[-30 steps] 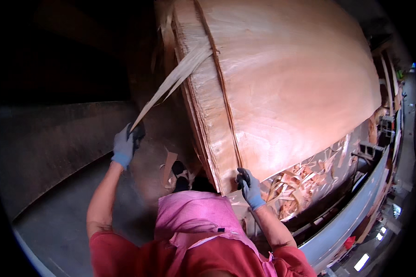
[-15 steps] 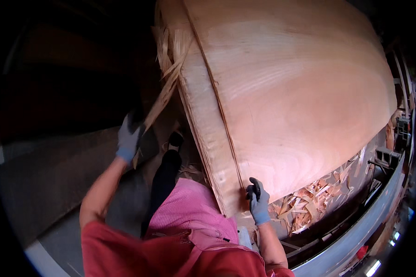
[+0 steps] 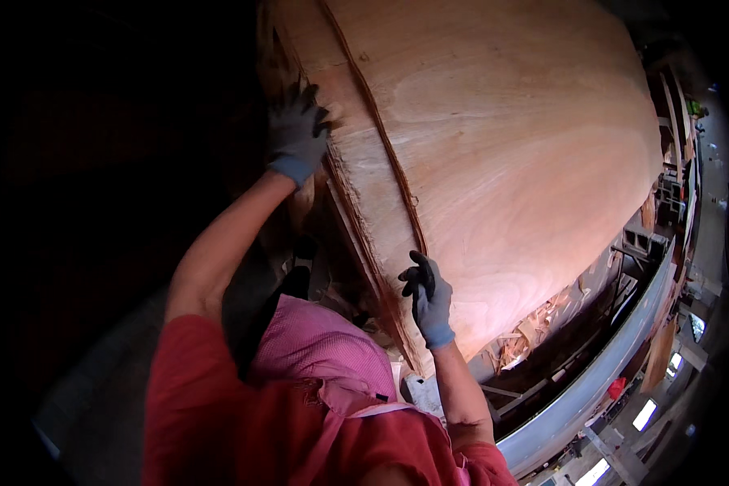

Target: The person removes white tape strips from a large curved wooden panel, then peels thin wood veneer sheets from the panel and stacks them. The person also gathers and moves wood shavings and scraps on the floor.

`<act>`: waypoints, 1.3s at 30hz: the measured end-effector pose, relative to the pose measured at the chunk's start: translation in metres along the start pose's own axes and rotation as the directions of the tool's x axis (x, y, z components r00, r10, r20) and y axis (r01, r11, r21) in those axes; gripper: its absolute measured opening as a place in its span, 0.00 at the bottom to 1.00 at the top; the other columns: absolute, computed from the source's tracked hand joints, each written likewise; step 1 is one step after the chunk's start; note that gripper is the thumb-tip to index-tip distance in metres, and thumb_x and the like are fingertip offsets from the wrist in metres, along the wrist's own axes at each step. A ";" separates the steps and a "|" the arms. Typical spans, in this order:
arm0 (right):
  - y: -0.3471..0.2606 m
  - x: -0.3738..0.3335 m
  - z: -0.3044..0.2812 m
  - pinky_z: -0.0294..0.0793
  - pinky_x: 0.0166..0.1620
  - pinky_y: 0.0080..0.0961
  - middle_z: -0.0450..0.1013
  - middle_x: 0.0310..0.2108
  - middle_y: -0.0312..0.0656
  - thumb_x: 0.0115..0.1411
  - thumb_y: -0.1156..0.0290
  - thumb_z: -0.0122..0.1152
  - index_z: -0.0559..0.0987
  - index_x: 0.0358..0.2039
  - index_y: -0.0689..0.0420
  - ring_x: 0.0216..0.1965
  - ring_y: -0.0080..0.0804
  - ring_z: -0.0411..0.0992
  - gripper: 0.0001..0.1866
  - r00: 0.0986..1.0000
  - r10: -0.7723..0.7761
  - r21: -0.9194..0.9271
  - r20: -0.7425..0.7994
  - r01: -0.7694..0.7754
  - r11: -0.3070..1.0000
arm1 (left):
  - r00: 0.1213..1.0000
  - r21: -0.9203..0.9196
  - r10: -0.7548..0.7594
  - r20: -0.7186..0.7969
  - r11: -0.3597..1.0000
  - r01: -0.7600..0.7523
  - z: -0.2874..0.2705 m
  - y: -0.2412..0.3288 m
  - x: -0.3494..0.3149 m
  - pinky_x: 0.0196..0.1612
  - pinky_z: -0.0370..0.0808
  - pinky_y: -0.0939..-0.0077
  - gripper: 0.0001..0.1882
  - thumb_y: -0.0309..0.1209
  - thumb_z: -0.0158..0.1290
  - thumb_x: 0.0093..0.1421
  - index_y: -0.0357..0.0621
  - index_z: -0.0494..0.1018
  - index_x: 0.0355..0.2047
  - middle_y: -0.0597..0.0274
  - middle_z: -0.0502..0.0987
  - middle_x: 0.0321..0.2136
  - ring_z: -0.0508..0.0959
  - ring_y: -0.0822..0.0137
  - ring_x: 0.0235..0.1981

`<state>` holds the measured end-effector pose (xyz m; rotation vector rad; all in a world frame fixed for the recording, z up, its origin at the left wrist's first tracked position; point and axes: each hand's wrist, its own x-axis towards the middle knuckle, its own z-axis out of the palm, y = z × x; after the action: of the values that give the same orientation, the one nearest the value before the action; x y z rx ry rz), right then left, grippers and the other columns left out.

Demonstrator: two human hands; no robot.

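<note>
A broad stack of thin wood veneer sheets [image 3: 510, 162] slopes away in front of me. A rough brown edge [image 3: 390, 159] runs along its left part, with a paler band of veneer beside it. My left hand [image 3: 298, 134], in a grey glove with dark fingers, lies against the far left side of the stack. Its fingers are spread, and no held thing shows. Over the near left part of the veneer is my right hand [image 3: 432, 300], gloved alike, its fingers apart and loosely bent near the lower end of the brown edge. Whether it touches the sheet is unclear.
Wood scraps [image 3: 526, 332] lie heaped beyond the stack's near right edge. A long pale curved beam [image 3: 591, 389] runs along the right, beside hollow blocks [image 3: 636, 239]. A dark shoe [image 3: 304, 249] shows below the stack's left side. Deep shadow covers the left.
My left hand has moved up and right onto the stack's left side. The long splintered veneer strip beside it earlier no longer shows. My right hand has shifted slightly up and left.
</note>
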<state>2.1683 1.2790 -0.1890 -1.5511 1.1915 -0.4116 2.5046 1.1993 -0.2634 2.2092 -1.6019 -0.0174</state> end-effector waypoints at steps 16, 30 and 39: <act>0.003 0.008 0.002 0.69 0.30 0.19 0.74 0.26 0.42 0.56 0.81 0.46 0.71 0.52 0.58 0.24 0.23 0.69 0.22 0.997 0.064 0.078 0.053 -0.068 0.995 | 0.754 -0.476 -0.452 0.477 0.589 0.653 0.036 -0.083 0.026 0.54 0.68 0.67 0.38 0.45 0.62 0.51 0.40 0.63 0.58 0.50 0.71 0.51 0.72 0.58 0.51; -0.028 0.057 0.037 0.69 0.30 0.18 0.73 0.28 0.40 0.64 0.72 0.48 0.70 0.53 0.62 0.25 0.21 0.70 0.17 0.983 0.167 0.055 -0.072 -0.163 0.985 | 0.443 -0.263 -0.559 0.700 0.375 0.889 -0.011 -0.188 -0.023 0.42 0.72 0.68 0.21 0.39 0.49 0.60 0.38 0.72 0.49 0.51 0.77 0.39 0.77 0.60 0.38; -0.090 0.197 0.102 0.70 0.31 0.21 0.73 0.26 0.42 0.63 0.74 0.46 0.70 0.53 0.60 0.25 0.24 0.69 0.18 0.990 -0.104 -0.110 0.092 0.114 0.987 | 0.752 -0.479 -0.116 0.648 0.705 0.522 0.034 -0.210 0.009 0.54 0.66 0.66 0.29 0.44 0.50 0.59 0.39 0.65 0.55 0.46 0.68 0.52 0.70 0.54 0.52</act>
<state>2.3753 1.1598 -0.2081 -1.7222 1.0829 -0.3483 2.6895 1.2342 -0.3618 1.9536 -1.1202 -1.2786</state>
